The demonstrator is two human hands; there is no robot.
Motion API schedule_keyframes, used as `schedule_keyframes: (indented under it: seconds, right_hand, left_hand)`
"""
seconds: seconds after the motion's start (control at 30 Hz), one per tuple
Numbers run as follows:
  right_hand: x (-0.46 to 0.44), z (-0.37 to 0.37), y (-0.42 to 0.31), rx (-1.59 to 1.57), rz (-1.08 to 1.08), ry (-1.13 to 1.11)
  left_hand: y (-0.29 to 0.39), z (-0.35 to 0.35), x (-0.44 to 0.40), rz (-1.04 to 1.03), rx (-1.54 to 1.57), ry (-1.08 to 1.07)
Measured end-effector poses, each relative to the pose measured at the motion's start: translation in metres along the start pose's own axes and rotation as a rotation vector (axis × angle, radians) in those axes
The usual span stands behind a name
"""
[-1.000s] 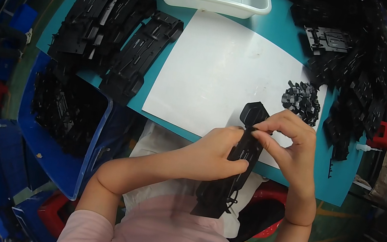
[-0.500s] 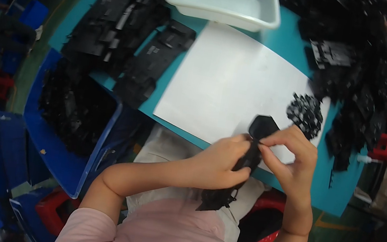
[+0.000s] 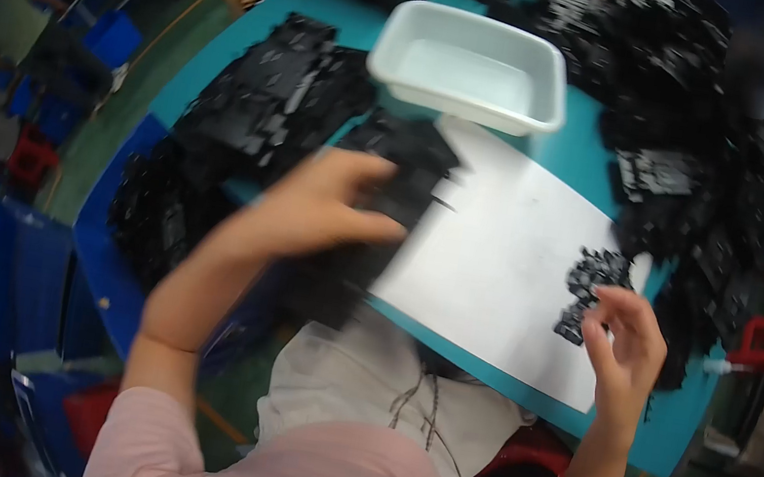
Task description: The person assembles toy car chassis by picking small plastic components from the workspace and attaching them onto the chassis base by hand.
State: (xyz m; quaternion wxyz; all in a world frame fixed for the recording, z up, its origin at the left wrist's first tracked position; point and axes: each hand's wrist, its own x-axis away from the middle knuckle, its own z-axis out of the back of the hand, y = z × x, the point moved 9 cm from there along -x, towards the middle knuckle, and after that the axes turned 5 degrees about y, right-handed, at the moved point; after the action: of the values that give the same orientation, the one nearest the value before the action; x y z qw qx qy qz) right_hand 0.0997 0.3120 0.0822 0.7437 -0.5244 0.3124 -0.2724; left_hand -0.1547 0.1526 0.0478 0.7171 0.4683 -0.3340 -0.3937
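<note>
My left hand [image 3: 322, 204], smeared by motion, is at the left edge of the white sheet [image 3: 491, 246]. Its thumb and fingers grip a long black plastic part [image 3: 408, 168], whose blurred outline overlaps the black parts [image 3: 260, 94] laid out on the left. On the right, my right hand [image 3: 625, 347] is beside a small heap of black pieces [image 3: 596, 273] on the sheet. A gap shows between its curled index finger and thumb, with nothing visible in it.
A pale plastic tray [image 3: 467, 77] stands at the back of the teal table [image 3: 233, 45]. Dark parts [image 3: 687, 207] are piled along the right side. A blue bin [image 3: 106, 245] with black parts is at lower left. Another person [image 3: 20, 31] appears at far left.
My left hand has carried the long black part left, away from my right hand. My right hand has let go of it and moved right, to the small heap. The view has shifted.
</note>
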Motion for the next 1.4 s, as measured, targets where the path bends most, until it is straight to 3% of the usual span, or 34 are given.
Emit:
schedule_keyframes:
  seconds: [0.13,0.17,0.27,0.3,0.37,0.43,0.47,0.53,0.7,0.77,0.97,1.13,1.23,1.4]
  right_hand:
    - [-0.022,0.033,0.041,-0.106,-0.162,0.027]
    - [-0.019,0.046,0.042,-0.086,-0.147,0.065]
    - [-0.050,0.087,0.064,-0.030,-0.079,0.141]
    - [-0.057,0.103,0.069,0.032,-0.040,0.195]
    - [-0.071,0.134,0.074,0.327,0.034,0.284]
    - [-0.078,0.142,0.056,0.678,0.162,0.370]
    - [-0.083,0.142,0.053,0.841,0.224,0.370]
    - [-0.093,0.140,0.057,1.019,0.326,0.400]
    - [-0.119,0.126,0.057,1.248,0.127,0.530]
    - [-0.129,0.128,0.060,1.388,-0.123,0.522]
    - [-0.138,0.135,0.083,1.499,-0.222,0.538]
    - [-0.119,0.133,0.086,1.311,-0.274,0.475]
    - [-0.113,0.130,0.088,1.260,-0.251,0.495]
    - [-0.128,0.120,0.114,1.413,-0.268,0.536]
  left_hand:
    - [-0.027,0.055,-0.013,0.168,0.081,0.053]
    - [-0.027,0.052,-0.023,0.092,0.022,0.058]
    - [-0.031,0.060,-0.013,0.232,0.046,0.117]
    - [-0.030,0.063,-0.014,0.173,-0.018,0.174]
    - [-0.040,0.077,-0.020,-0.013,-0.217,0.304]
    - [-0.033,0.084,-0.010,0.024,-0.607,0.533]
    - [-0.032,0.079,-0.008,0.047,-0.617,0.532]
    - [-0.032,0.071,-0.002,-0.113,-0.742,0.600]
    - [0.003,0.026,0.023,-0.293,-0.942,0.594]
    - [0.001,0.009,0.029,-0.325,-1.032,0.513]
    - [-0.025,0.035,0.018,-0.240,-1.015,0.629]
    - [-0.028,0.035,0.015,-0.248,-0.992,0.650]
    - [-0.004,0.016,0.026,-0.382,-1.011,0.676]
    - [0.047,-0.039,0.036,-0.596,-0.645,0.457]
